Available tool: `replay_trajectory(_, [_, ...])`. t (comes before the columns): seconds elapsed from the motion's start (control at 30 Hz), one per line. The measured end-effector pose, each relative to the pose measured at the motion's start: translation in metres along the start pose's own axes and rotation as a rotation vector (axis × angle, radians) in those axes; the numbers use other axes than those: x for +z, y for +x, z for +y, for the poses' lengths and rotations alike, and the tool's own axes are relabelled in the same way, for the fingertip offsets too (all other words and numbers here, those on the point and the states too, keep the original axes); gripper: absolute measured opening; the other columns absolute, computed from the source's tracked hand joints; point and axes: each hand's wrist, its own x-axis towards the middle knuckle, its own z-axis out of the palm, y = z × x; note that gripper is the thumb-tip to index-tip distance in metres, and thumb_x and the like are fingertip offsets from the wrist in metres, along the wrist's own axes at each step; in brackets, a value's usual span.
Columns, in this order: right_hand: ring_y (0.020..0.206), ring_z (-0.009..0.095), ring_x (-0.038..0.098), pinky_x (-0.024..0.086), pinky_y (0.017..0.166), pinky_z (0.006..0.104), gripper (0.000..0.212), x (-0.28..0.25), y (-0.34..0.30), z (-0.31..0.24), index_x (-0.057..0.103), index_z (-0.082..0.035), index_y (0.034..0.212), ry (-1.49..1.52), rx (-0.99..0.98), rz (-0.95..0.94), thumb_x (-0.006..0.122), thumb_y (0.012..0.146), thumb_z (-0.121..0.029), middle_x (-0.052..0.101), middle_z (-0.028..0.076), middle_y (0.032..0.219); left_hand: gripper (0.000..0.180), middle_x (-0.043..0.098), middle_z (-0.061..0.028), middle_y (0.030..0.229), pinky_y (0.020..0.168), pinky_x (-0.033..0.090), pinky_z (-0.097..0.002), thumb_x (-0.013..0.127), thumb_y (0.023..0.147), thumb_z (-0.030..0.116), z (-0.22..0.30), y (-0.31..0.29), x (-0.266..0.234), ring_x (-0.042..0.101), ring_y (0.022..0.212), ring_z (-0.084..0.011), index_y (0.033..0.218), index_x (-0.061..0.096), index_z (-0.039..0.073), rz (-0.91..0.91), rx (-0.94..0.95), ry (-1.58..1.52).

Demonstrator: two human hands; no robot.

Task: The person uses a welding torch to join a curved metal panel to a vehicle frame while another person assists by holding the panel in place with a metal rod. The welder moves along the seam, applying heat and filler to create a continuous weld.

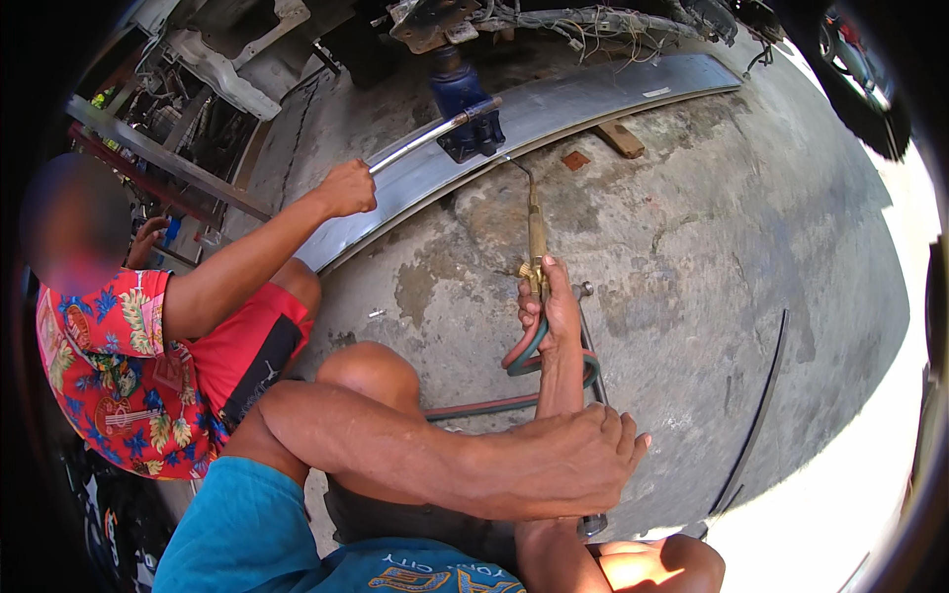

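My right hand (554,308) is closed around the brass body of a gas torch (537,232). The torch's thin bent tip points up toward the base of a blue bottle jack (465,104). Red and green hoses (524,361) loop beneath my right wrist. My left arm crosses over my right forearm, and my left hand (568,463) lies on it, holding nothing, fingers loosely bent. Whether the torch is lit, I cannot tell. At the left, another person's hand (348,188) grips a silver lever (420,148) set in the jack.
The jack stands on a long metal plank (593,94) under a vehicle part with loose wires (613,25). A wood block (620,138) lies at the plank's edge. A long metal bar (594,381) lies beside my right arm, and a black strip (756,420) farther right.
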Motion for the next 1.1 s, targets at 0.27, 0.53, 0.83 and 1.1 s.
replay_trajectory(0.27, [0.047,0.008,0.051,0.042,0.036,0.0230,0.028,0.004,-0.007,0.013,0.048,-0.021,0.110,-0.058,0.069,-0.016,0.062,0.105,-0.044,0.062,0.006,0.075,0.045,0.068,-0.0097,0.092,0.075,0.047,-0.0300,0.062,0.091,0.030,0.011,0.004,0.011,0.062,0.084,-0.0201,0.114,0.070,-0.009,0.083,-0.058,0.048])
replay_trajectory(0.53, [0.047,0.007,0.051,0.043,0.035,0.0222,0.028,0.003,-0.008,0.011,0.049,-0.020,0.110,-0.069,0.065,-0.029,0.063,0.105,-0.044,0.062,0.006,0.075,0.053,0.068,-0.0117,0.094,0.074,0.048,-0.0323,0.062,0.093,0.035,0.012,0.006,0.013,0.062,0.083,-0.0212,0.118,0.067,-0.011,0.062,-0.042,0.009])
replay_trajectory(0.83, [0.047,0.007,0.053,0.044,0.035,0.0215,0.029,-0.001,0.002,0.001,0.049,-0.021,0.108,-0.004,-0.010,0.029,0.066,0.104,-0.043,0.063,0.006,0.075,0.050,0.067,-0.0126,0.094,0.075,0.048,-0.0331,0.059,0.094,0.033,0.009,-0.002,0.013,0.061,0.083,-0.0222,0.117,0.068,-0.011,0.084,-0.041,0.063])
replay_trajectory(1.1, [0.048,0.010,0.053,0.044,0.037,0.0241,0.035,-0.005,0.011,-0.002,0.049,-0.017,0.119,-0.010,-0.053,0.004,0.065,0.103,-0.044,0.061,0.006,0.074,0.036,0.067,-0.0112,0.079,0.057,0.040,-0.0325,0.068,0.086,0.014,0.008,-0.003,0.018,0.058,0.067,-0.0201,0.108,0.072,-0.013,0.223,-0.046,0.003])
